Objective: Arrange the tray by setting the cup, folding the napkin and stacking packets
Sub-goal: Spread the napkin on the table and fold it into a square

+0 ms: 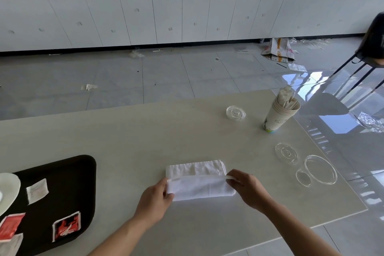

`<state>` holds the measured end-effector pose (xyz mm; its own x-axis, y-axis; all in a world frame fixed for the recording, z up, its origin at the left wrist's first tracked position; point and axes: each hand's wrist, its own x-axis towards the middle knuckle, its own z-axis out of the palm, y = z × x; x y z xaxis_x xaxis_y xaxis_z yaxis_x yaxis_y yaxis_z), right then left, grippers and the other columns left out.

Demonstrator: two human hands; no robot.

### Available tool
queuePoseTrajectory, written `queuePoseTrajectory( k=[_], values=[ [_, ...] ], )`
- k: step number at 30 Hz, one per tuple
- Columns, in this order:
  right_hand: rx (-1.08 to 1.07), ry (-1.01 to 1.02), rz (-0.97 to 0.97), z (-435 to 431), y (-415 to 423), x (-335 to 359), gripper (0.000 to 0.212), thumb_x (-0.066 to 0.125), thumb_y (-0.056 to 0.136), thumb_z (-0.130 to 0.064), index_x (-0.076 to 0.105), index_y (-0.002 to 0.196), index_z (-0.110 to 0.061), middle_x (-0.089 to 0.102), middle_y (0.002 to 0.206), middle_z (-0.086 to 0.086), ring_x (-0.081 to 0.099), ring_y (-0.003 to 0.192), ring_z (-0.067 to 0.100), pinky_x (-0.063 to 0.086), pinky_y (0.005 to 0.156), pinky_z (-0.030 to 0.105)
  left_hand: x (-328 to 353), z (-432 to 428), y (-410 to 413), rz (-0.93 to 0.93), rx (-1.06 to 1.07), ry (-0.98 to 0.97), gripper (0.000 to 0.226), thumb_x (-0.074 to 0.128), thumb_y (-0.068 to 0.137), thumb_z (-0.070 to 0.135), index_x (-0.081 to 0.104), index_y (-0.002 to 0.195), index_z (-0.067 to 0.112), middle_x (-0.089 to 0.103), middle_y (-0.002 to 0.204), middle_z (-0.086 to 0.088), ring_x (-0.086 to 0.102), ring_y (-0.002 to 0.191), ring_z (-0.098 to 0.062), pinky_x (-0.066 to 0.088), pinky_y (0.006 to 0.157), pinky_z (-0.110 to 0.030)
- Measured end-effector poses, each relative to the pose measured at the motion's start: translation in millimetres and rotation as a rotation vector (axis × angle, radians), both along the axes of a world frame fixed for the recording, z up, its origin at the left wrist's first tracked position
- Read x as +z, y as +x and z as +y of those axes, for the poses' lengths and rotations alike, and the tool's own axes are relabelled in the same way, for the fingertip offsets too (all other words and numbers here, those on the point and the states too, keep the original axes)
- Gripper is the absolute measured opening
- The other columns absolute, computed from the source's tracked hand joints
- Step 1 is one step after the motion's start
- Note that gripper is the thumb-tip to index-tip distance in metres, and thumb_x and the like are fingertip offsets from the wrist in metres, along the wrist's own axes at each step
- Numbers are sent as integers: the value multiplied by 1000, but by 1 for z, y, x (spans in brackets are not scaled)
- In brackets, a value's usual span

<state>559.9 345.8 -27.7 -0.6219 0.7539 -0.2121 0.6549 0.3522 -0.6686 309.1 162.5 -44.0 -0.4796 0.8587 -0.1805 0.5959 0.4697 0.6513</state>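
A white cloth napkin lies partly folded on the pale table in front of me. My left hand pinches its left end and my right hand pinches its right end, holding the near flap doubled over. The black tray sits at the left edge. On it lie a white packet, a red packet and another red packet. A white round dish rests on the tray's left side, cut off by the frame. A stack of paper cups holding wrapped sticks stands at the far right.
Clear plastic lids and a clear plastic bowl with a smaller clear cup lie on the table's right side. The table's right edge runs close beside them. A chair stands beyond on the tiled floor.
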Motion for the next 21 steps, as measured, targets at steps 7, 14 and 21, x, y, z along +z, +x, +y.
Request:
queuePoseTrajectory(
  k=[7, 14, 21],
  values=[
    [-113, -18, 32, 6, -22, 1, 8, 60, 93, -27, 56, 100, -29, 67, 81, -1, 63, 76, 21, 50, 66, 35, 1, -2, 3, -109, 213, 40, 13, 71, 80, 22, 61, 72, 16, 67, 64, 1, 62, 64, -18, 48, 61, -33],
    [-144, 42, -68, 24, -60, -8, 12, 56, 95, -28, 58, 103, -19, 66, 89, 1, 60, 83, 27, 44, 65, 32, 1, 11, 5, -160, 398, 43, 20, 69, 82, 24, 64, 67, 11, 66, 60, -4, 62, 65, -26, 46, 61, -33],
    [-160, 85, -132, 32, -77, -24, 18, 55, 95, -27, 60, 110, -18, 71, 104, 9, 63, 96, 32, 39, 68, 29, -10, 20, 1, -146, 499, -37, 30, 67, 82, 31, 60, 59, 12, 63, 54, 1, 59, 60, -23, 39, 53, -29]
  ],
)
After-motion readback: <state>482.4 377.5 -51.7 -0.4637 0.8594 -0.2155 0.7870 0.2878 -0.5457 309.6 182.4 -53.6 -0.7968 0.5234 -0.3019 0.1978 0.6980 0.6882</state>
